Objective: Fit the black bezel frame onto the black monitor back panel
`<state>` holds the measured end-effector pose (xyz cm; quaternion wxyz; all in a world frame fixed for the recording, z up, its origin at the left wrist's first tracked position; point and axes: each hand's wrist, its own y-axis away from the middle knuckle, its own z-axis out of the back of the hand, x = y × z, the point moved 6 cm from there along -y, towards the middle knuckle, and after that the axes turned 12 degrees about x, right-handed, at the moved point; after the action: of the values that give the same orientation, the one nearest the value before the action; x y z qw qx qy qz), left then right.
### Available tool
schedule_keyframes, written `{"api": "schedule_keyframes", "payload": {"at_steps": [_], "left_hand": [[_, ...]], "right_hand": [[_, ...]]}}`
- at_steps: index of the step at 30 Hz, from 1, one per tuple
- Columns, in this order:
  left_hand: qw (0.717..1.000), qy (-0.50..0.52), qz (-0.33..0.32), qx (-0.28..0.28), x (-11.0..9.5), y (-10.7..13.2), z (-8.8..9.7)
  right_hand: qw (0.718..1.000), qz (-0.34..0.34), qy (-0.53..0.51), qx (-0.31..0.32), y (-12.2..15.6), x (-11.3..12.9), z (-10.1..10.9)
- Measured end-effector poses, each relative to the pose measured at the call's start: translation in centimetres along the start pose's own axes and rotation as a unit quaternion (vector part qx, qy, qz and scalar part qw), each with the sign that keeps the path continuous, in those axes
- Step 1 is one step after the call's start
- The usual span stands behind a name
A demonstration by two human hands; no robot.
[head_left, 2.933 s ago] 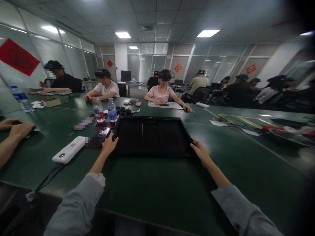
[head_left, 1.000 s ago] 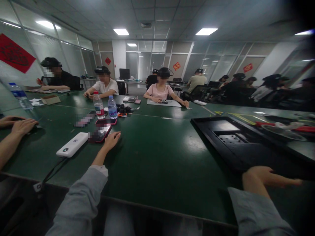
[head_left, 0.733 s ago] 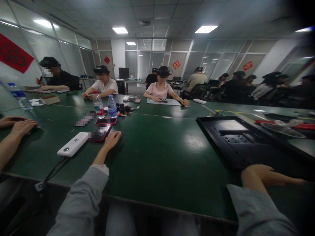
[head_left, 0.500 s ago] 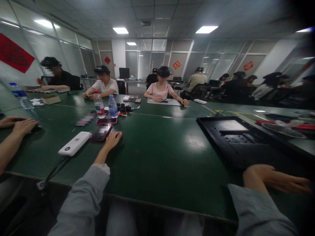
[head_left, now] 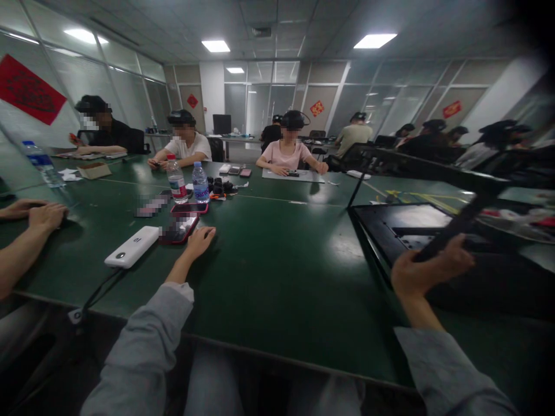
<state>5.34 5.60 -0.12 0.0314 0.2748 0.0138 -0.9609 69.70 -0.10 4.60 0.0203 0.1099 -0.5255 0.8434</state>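
My right hand (head_left: 427, 268) is closed around the near side of a black rectangular frame (head_left: 455, 222). The frame is tilted up above a flat black panel (head_left: 373, 216), which lies on the table with a bright reflective rectangle and a cut-out. Part of the panel is hidden behind the frame and my hand. My left hand (head_left: 200, 240) rests on the green table beside a red-cased phone (head_left: 187, 230). Its fingers are loosely extended and nothing shows in them.
On the green table (head_left: 277, 277) are a white power bank (head_left: 132, 247) with a cable, another phone (head_left: 189, 208), two water bottles (head_left: 177, 184) and small black parts (head_left: 220, 185). A neighbour's hands (head_left: 45, 215) rest at left. Several people sit across the table and behind.
My right hand has moved up and left, lifting the black frame so it stands tilted over the panel. My left hand stays in place beside the phone.
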Motion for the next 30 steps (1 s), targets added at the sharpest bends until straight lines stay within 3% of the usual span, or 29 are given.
{"api": "schedule_keyframes", "payload": {"at_steps": [3, 6, 10, 15, 18, 22, 25, 30], "left_hand": [[1.000, 0.012, -0.004, -0.013, 0.2, 0.0, 0.0], [0.999, 0.029, -0.018, -0.025, 0.4, -0.1, -0.1], [0.996, 0.078, -0.036, -0.036, 1.0, -0.5, -0.3], [0.973, 0.193, -0.063, -0.107, 1.7, -0.8, -0.3], [0.962, 0.223, -0.094, -0.126, 1.5, -0.8, -0.2], [0.948, 0.273, -0.110, -0.124, 1.2, -0.6, 0.3], [0.935, 0.324, -0.087, -0.113, 1.3, -0.6, 0.6], [0.933, 0.349, -0.020, -0.081, 1.7, -0.6, 0.1]], "right_hand": [[0.993, 0.105, 0.034, -0.046, -0.4, 5.1, 0.3], [0.987, 0.142, 0.034, -0.062, -0.4, 7.6, 0.6], [0.992, 0.106, -0.013, -0.063, -0.2, 8.7, 1.4], [0.992, 0.023, -0.127, 0.004, -0.5, 9.9, 0.9], [0.978, -0.021, -0.197, 0.071, -1.1, 10.1, -1.1], [0.963, -0.063, -0.203, 0.163, -1.2, 9.7, -4.9], [0.949, -0.066, -0.194, 0.240, -0.3, 9.0, -8.2], [0.898, -0.069, -0.217, 0.376, 2.0, 6.9, -12.8]]}}
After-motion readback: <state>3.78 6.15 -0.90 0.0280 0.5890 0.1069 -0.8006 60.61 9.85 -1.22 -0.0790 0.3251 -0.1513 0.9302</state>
